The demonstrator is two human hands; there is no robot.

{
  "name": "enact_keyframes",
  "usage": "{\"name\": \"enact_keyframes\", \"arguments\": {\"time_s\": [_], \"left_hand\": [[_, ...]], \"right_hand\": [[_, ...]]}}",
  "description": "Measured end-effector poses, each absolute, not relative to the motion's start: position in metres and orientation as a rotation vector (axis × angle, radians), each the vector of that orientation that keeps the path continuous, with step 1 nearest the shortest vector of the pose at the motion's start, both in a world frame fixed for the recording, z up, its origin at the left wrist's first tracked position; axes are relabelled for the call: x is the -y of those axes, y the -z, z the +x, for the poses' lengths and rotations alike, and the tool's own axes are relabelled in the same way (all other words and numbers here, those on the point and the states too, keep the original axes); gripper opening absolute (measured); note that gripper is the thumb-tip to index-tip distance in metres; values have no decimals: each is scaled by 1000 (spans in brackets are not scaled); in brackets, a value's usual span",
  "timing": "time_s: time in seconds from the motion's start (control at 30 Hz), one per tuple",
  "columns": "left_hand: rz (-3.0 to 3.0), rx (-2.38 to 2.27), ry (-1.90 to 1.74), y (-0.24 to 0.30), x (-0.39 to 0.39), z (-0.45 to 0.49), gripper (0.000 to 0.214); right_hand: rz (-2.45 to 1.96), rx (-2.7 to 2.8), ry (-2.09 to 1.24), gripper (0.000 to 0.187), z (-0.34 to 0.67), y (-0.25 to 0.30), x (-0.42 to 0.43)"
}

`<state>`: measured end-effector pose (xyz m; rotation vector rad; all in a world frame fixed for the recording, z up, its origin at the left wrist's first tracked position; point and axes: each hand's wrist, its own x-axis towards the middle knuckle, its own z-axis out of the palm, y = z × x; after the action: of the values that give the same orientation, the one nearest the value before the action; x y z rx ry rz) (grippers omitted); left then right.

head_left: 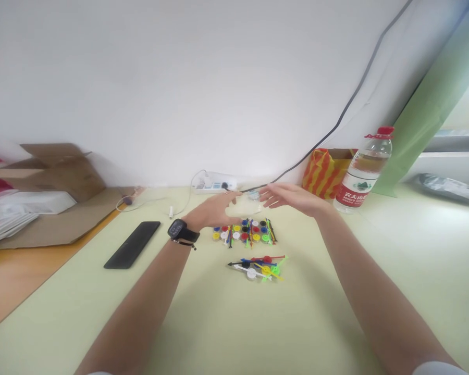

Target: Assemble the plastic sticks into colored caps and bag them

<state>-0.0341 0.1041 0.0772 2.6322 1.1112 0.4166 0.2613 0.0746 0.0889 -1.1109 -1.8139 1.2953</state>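
Both hands hover above the far half of the table, apart from each other. My left hand (216, 210), with a black watch (183, 232) on its wrist, has its thumb and fingers apart and nothing in its grasp. My right hand (291, 199) is stretched out with spread fingers, also holding nothing. Beneath them lies a group of small round coloured discs (244, 236) with thin coloured arrow pointers (272, 232) laid among them. Nearer to me is a loose pile of spinner arrows with round hubs (266, 269), in white, black, blue, red, yellow and green.
A black flat slab (133, 245) lies at left, beside a cardboard box (62, 177). A power strip (214, 182) stands against the wall, with a white cable and a dark cord (342, 114). At right are a water bottle (363, 177) and a red-yellow bag (324, 174).
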Motion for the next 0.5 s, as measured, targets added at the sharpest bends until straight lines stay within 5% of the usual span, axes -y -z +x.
{"name": "enact_keyframes", "arguments": {"time_s": [0.27,0.5], "left_hand": [[2312,-1104,-348,-86,-114,-59,74],[2214,-1048,-319,-95,-108,-60,69]], "right_hand": [[-1131,2255,-795,37,270,-100,-70],[-1363,2632,-1072,21,251,-95,-63]]}}
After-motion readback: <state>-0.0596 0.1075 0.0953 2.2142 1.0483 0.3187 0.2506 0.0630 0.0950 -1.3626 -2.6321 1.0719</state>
